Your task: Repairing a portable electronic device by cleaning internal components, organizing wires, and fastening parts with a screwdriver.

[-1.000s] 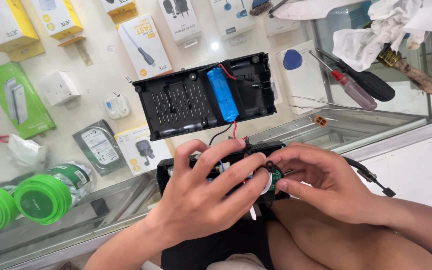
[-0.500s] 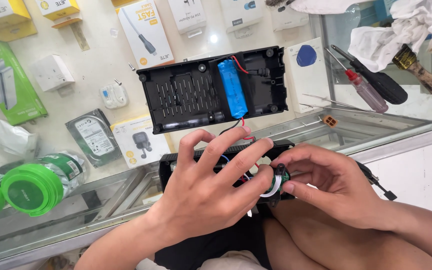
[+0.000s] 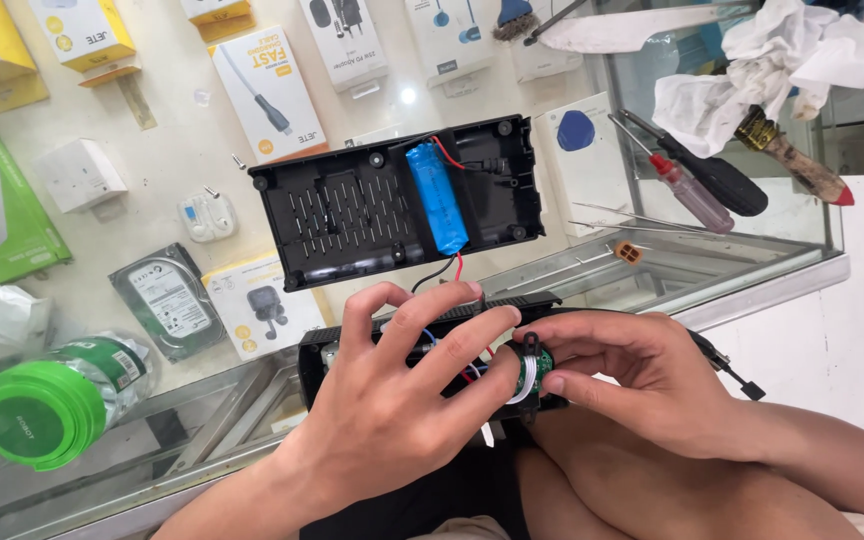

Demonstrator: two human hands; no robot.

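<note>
My left hand (image 3: 402, 400) lies over a black opened device body (image 3: 432, 345) on my lap, fingers spread on its top. My right hand (image 3: 632, 385) pinches a small round green circuit board (image 3: 535, 368) at the body's right end, with white wires looping under it. Red and black wires run from the body up to a black back cover (image 3: 392, 205) lying on the glass counter. A blue cylindrical battery (image 3: 436, 197) sits in that cover.
Boxed accessories lie under the counter's glass (image 3: 152, 170). A red-handled screwdriver (image 3: 687, 190), a black-handled one (image 3: 727, 180), a crumpled white cloth (image 3: 762, 70) and a small orange connector (image 3: 630, 251) rest at right. Green round containers (image 3: 37, 410) stand at left.
The view has drifted slightly, so the counter items appear shifted. My right fingers have adjusted their hold on the small round board. The left hand stays on the device body.
</note>
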